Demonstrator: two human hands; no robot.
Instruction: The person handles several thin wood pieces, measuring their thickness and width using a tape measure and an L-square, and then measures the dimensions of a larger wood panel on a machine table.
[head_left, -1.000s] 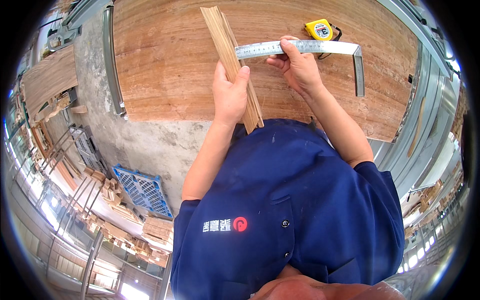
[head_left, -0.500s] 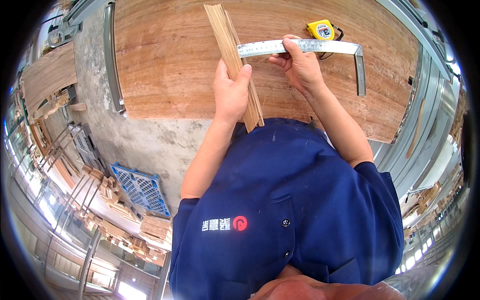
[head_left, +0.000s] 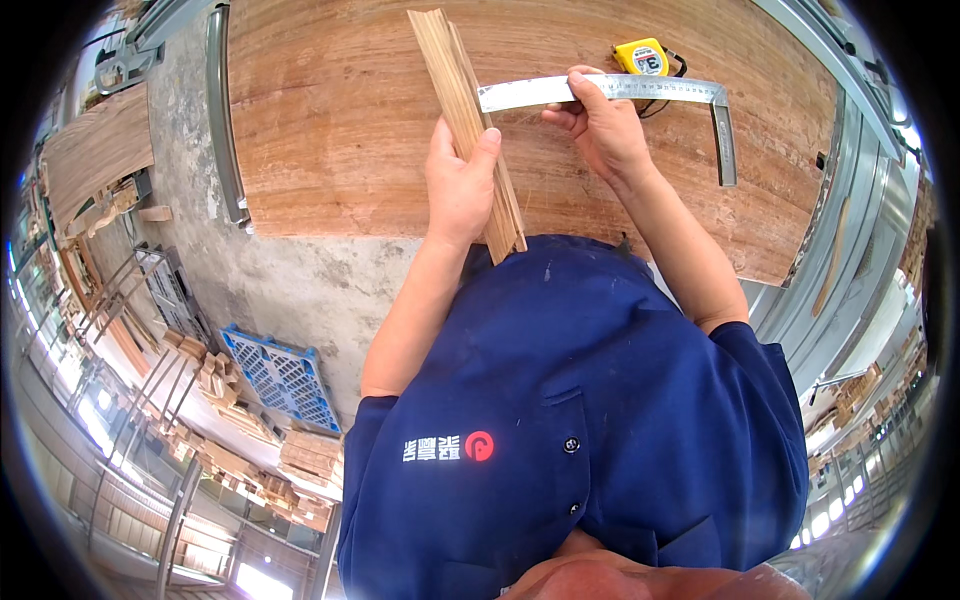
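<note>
My left hand (head_left: 462,185) is closed round a grooved wooden strip (head_left: 452,75), thumb on its right side. The strip slants from the far left down to my shirt front. Between thumb and fingers of my right hand (head_left: 605,120) is the blade of a metal try square (head_left: 535,93). The blade's left end meets or nearly meets the strip's right edge; I cannot tell whether they touch. At the right end, the square's dark handle (head_left: 724,146) points toward me. Just beyond my right hand, a yellow tape measure (head_left: 641,60) with a black strap lies on the wooden board.
Under my hands spreads a large wooden board (head_left: 330,120), with a metal rail (head_left: 222,110) along its left side. Grey metal beams (head_left: 860,200) run past its right end. A blue plastic pallet (head_left: 282,377) lies on the concrete floor at left, near stacked wood pieces (head_left: 312,455).
The try square has shifted and turned slightly in my right hand; its blade's lit face looks brighter and its handle end sits a little higher. The wooden strip stays almost still.
</note>
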